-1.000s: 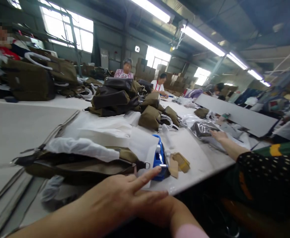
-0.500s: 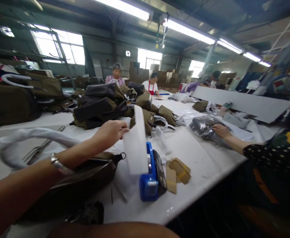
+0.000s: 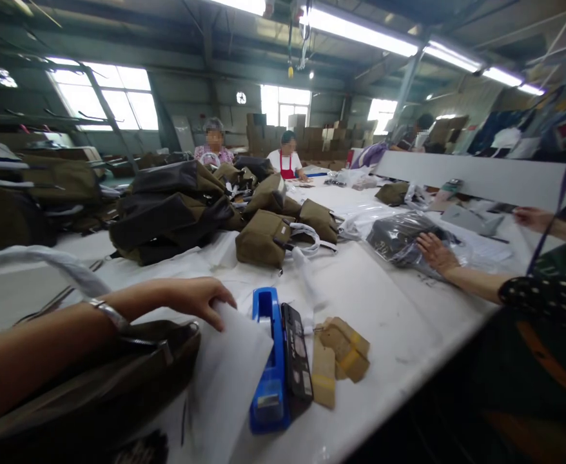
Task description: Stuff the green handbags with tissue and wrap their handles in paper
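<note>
My left hand reaches in from the left, with a corner of a thin white sheet between its thumb and fingers. The sheet hangs down to the white table, beside a blue tape dispenser. Beneath my left forearm lies a dark olive bag with a zipper along its top edge. A white-wrapped handle arches behind the forearm. To the right of the dispenser are a black phone-like object and several brown card tags. My right hand is out of view.
Olive and black bags are heaped beyond my left hand, with a small olive bag in front. At the right, another person's hand rests on a plastic-wrapped dark item. More people sit across the table.
My left hand has come lower and nearer, and the white sheet has swung down to the left of the dispenser. My right arm has left the bottom edge. The person's other hand now shows.
</note>
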A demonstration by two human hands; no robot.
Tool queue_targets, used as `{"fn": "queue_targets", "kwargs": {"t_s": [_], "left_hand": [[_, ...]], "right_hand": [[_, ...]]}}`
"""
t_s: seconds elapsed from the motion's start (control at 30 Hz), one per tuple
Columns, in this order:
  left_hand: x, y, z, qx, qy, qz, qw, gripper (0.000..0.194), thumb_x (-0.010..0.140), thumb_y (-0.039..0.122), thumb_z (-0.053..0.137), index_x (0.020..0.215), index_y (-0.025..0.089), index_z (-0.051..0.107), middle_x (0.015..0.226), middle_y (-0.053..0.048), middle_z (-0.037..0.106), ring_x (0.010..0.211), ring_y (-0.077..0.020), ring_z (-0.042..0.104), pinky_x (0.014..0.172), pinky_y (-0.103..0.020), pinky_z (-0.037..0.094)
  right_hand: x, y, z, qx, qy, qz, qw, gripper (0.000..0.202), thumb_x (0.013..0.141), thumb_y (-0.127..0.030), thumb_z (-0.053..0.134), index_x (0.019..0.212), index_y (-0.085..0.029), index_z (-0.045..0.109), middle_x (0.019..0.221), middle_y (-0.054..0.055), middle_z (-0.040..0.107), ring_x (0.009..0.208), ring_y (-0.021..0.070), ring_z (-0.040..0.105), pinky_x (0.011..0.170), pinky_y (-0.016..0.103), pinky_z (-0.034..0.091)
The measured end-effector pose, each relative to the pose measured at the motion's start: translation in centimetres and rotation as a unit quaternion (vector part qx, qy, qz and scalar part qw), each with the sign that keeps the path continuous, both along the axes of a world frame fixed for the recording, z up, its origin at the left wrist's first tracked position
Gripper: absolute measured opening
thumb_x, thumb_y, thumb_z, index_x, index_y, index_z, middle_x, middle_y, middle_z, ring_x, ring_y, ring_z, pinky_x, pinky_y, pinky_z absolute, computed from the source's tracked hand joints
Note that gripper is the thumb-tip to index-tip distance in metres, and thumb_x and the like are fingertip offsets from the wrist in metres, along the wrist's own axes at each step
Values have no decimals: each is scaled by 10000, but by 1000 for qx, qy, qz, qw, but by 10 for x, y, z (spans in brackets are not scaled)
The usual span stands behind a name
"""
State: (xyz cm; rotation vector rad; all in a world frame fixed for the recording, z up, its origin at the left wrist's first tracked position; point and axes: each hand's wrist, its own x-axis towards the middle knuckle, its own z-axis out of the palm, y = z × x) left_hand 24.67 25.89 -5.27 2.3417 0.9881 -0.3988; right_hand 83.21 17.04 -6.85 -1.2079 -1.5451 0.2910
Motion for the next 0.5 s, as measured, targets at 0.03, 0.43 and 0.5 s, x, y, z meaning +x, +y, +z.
{"fn": "queue_targets", "kwargs": {"t_s": [0.03, 0.43, 0.5], "left_hand": [[-2, 9, -2, 15, 13, 18, 1000, 532, 718, 600, 876, 1072, 203, 847, 926, -39, 834, 841, -241, 741, 733, -255, 522], [-56, 92, -13, 258, 113, 282, 917, 484, 1033, 446, 729, 1420, 172, 637, 1308, -130, 728, 1042, -251, 742, 922, -459, 638], [-47, 91, -22, 217, 115, 251, 936, 432, 1021, 403, 765, 1376, 173, 677, 1310, -113, 738, 1020, -234, 754, 891, -430, 661]], "right_hand": [[17, 5, -10, 3, 10, 9, 1000, 495, 1001, 104, 390, 674, -237, 540, 602, -150, 627, 779, 97, 690, 868, 204, 560], [24, 27, -24, -70, 192, 269, 941, 534, 1034, -395, 357, 637, -329, 708, 701, -239, 772, 971, 81, 830, 600, 71, 531], [11, 21, -10, -104, 237, 290, 921, 510, 1013, -423, 334, 707, -356, 736, 742, -193, 800, 1003, 138, 836, 640, 152, 599]]}}
